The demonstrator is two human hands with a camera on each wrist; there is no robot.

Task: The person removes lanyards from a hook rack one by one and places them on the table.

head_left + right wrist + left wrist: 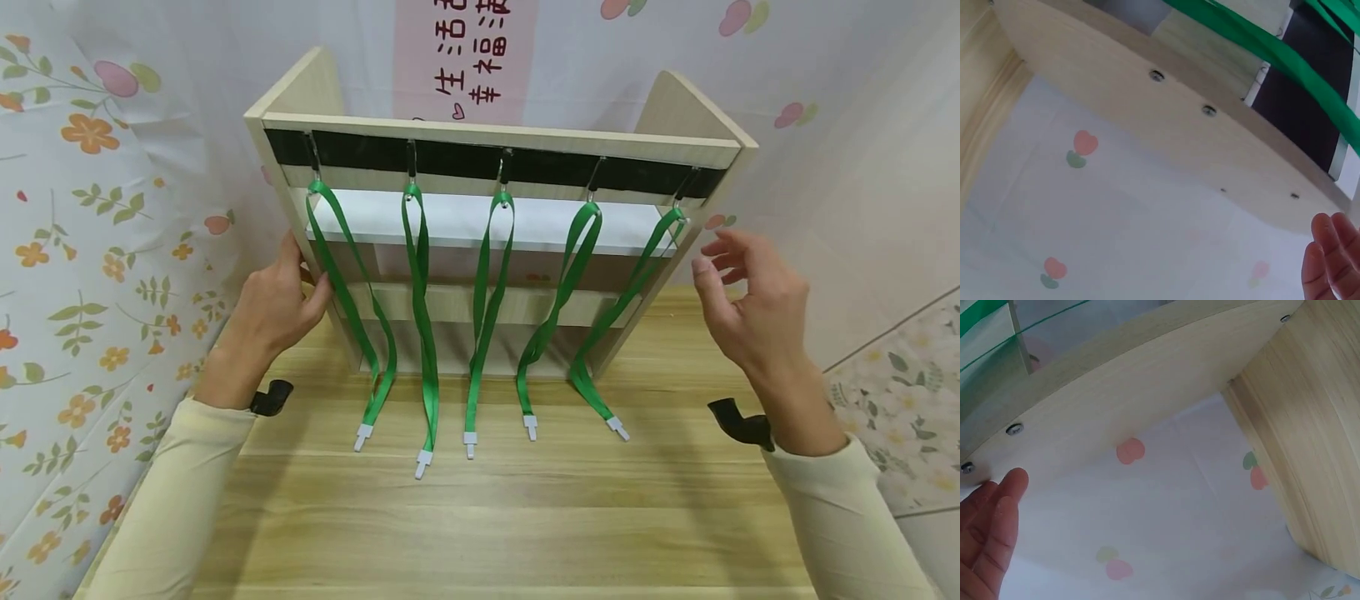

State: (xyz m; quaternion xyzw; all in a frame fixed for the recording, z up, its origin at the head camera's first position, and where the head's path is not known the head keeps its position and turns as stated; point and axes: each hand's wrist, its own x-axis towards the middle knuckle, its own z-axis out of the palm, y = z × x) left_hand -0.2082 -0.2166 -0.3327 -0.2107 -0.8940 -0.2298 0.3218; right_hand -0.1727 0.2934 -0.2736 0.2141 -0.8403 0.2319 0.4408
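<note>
A light wooden rack (502, 142) stands on the table, with a black strip and several hooks across its upper front. From each hook hangs a green lanyard (427, 333) with a white clip (423, 463) at its lower end. My left hand (277, 304) rests on the rack's left side, thumb toward the front edge; in the left wrist view, fingers (1015, 482) lie by the side panel (1116, 394). Beyond the rack's right side my right hand (757, 300) is held apart from it, fingers loosely bent, holding nothing. The right wrist view shows its fingertips near the side panel (1147, 119).
The wood-grain table (487, 533) extends in front of the rack. Behind stands a white curtain (585, 50) with printed fruit and writing, and a flowered cloth (97, 250) hangs at the left. A white shelf (465, 221) shows inside the rack.
</note>
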